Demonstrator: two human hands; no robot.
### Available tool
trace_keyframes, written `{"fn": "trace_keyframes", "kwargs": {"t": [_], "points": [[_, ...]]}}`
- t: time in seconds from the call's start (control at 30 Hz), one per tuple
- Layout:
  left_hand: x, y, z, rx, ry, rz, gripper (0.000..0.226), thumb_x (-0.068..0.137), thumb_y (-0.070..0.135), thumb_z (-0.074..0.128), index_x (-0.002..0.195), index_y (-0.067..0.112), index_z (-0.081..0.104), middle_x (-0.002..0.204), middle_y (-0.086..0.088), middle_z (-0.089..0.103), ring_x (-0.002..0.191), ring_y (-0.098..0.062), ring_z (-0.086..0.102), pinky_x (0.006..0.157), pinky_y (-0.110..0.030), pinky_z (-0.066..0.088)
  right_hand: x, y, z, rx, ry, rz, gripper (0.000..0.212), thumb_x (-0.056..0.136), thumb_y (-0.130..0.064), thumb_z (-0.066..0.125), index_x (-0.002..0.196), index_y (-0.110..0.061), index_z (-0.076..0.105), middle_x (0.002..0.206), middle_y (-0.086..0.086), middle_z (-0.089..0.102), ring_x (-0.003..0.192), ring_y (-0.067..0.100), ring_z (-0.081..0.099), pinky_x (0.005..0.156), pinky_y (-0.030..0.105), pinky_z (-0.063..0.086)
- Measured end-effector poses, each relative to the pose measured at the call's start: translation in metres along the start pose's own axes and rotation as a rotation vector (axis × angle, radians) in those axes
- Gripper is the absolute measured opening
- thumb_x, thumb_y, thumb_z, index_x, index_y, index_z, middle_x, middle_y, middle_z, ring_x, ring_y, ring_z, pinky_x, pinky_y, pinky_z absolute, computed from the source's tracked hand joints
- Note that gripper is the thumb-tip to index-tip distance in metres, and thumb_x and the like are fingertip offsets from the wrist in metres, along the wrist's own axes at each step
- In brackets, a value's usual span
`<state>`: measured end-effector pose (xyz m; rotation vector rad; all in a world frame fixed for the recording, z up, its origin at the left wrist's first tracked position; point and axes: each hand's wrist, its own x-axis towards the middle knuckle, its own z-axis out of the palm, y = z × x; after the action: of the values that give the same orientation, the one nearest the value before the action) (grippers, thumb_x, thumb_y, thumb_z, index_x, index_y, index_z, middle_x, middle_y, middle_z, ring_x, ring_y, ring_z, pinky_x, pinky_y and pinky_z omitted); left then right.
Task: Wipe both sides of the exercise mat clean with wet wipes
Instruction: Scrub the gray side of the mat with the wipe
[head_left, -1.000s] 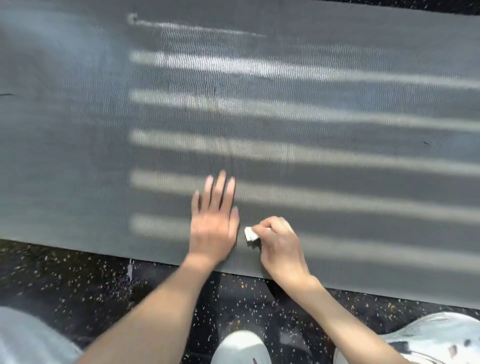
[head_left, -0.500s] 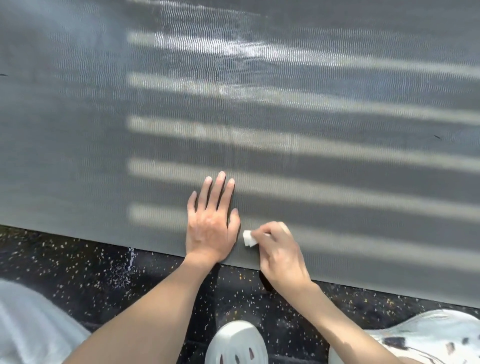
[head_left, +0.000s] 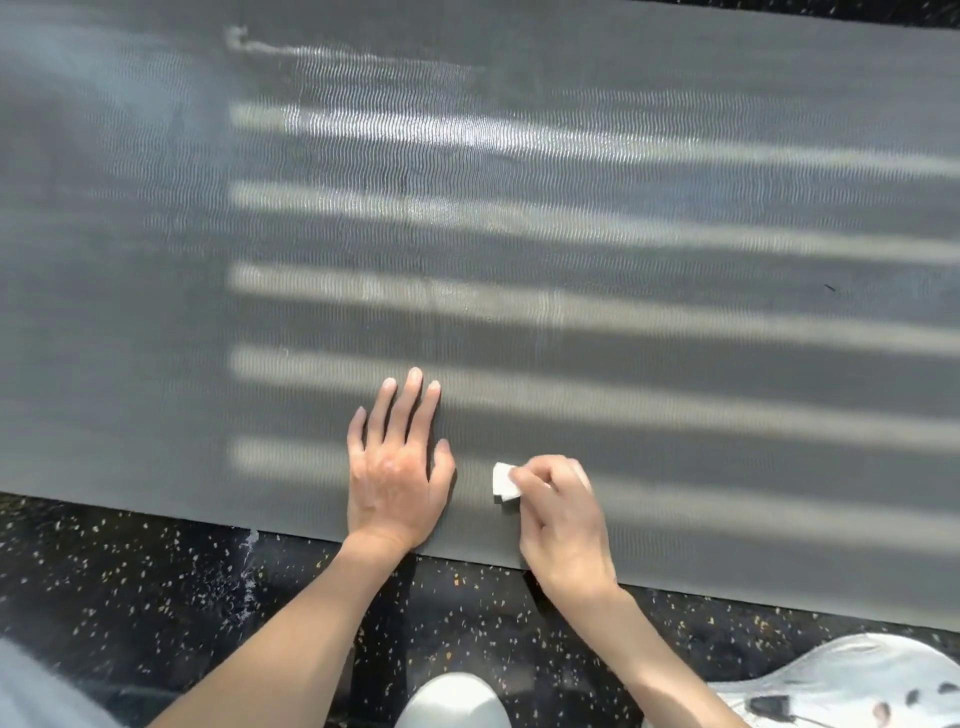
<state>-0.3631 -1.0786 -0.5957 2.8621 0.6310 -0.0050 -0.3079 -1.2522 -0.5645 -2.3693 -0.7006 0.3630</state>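
Right fingers (head_left: 540, 475): curled on a small folded white wipe (head_left: 505, 482), which is pinched against the thumb and pressed onto the mat (head_left: 623, 234); only the wipe's left end is seen.
Left fingers (head_left: 413, 400): stretched straight and slightly spread, laid flat on the mat; nothing is held.
Right hand (head_left: 563, 525): set near the mat's near edge, with the wrist crossing it.
Left hand (head_left: 397, 483): rested palm down just inside the same edge.
Gap: the hands are kept apart; a strip of bare mat is seen between the left thumb and the wipe.
Mat: grey and ribbed, spread flat on the floor (head_left: 156, 582), crossed by bands of light (head_left: 675, 150).
Near edge (head_left: 182, 514): run slantwise, lower at the right.
Far edge: seen only at the top right, where dark floor is shown.
Open room: bare mat is left ahead of both hands and to either side, cut off by the frame.
Floor: black and speckled; a white shoe (head_left: 452, 699) is placed between the forearms.
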Motion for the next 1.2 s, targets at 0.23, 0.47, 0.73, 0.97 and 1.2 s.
{"fn": "trace_keyframes", "kwargs": {"t": [0.23,0.47,0.73,0.97,1.2], "points": [[0.091,0.037,-0.013,-0.216,0.169,0.083,0.044,0.088,0.021,0.043,0.124,0.004,0.06,0.133,-0.016,0.056,0.124,-0.033,0.046,0.107,-0.046,0.033,-0.02,0.006,-0.001,0.046,-0.011,-0.039,0.034,0.061,0.023,0.069,0.083,-0.003,0.066,0.086,0.004,0.056,0.079,0.016,0.047,0.064,0.019,0.04],[0.177,0.059,-0.008,-0.109,0.011,0.086,0.06,0.09,0.03,0.031,0.145,0.008,0.043,0.157,-0.009,0.035,0.145,-0.028,0.03,0.118,-0.047,0.02,-0.048,0.001,0.003,0.021,0.033,0.04,0.04,0.055,0.022,0.074,0.081,-0.007,0.069,0.087,0.0,0.058,0.084,0.011,0.048,0.07,0.014,0.043],[0.18,0.058,0.006,-0.054,0.018,0.088,0.062,0.092,0.03,0.033,0.152,0.013,0.032,0.162,-0.002,0.024,0.15,-0.022,0.018,0.121,-0.041,0.009,0.035,0.018,-0.004,-0.016,0.175,0.077,0.031,0.063,0.02,0.063,0.084,-0.001,0.072,0.086,0.01,0.063,0.084,0.019,0.053,0.071,0.023,0.045],[0.181,0.06,0.005,-0.044,0.03,0.072,0.063,0.091,0.032,0.032,0.151,0.014,0.036,0.16,-0.002,0.029,0.149,-0.021,0.022,0.121,-0.04,0.01,-0.025,0.011,-0.005,0.036,0.043,0.031,0.047,0.055,0.024,0.071,0.089,-0.008,0.064,0.09,-0.002,0.054,0.082,0.014,0.048,0.06,0.025,0.043],[0.184,0.058,0.008,-0.062,0.102,0.086,0.062,0.087,0.031,0.034,0.145,0.011,0.044,0.156,-0.004,0.038,0.145,-0.025,0.031,0.118,-0.042,0.018,0.096,0.026,-0.016,-0.071,0.195,0.043,0.025,0.077,0.003,0.052,0.085,-0.009,0.071,0.084,0.006,0.061,0.077,0.024,0.053,0.065,0.027,0.04]]}}
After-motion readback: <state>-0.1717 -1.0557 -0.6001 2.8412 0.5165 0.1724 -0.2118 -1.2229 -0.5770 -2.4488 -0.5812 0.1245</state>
